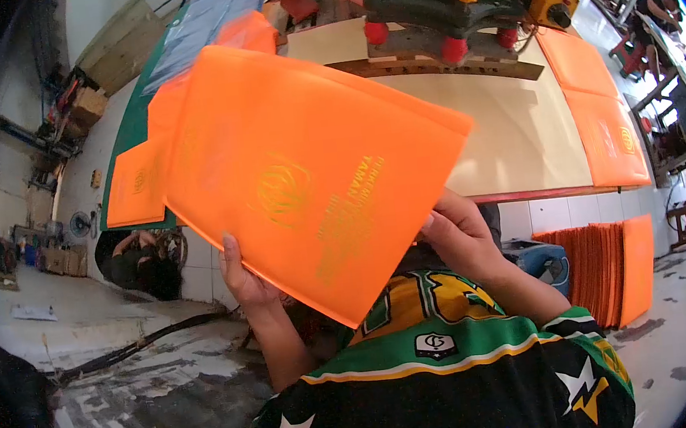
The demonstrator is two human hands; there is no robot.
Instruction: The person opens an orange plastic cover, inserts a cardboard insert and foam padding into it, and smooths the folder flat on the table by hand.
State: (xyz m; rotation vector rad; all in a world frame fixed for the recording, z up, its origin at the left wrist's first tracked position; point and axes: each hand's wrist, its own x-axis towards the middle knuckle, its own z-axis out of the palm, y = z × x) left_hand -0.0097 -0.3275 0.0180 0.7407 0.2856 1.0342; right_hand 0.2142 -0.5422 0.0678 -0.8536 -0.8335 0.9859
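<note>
An orange folder cover (314,175) with gold printed lettering and a round emblem is held up, tilted, in front of my body. My left hand (243,275) grips its lower left edge, thumb on the printed face. On the lower right edge, my right hand (456,232) pinches it with the thumb in front. The fingers behind the cover are partly hidden. Past its left side lies another orange cover (132,185) with a gold emblem, on the green table edge.
Behind the cover stands a dark press (447,6) with red and yellow knobs, over a cream board (508,132). An orange cover (609,135) lies at the table's right end. Below it, a stack of orange covers (596,272) stands near a blue container (539,261). People work at far right.
</note>
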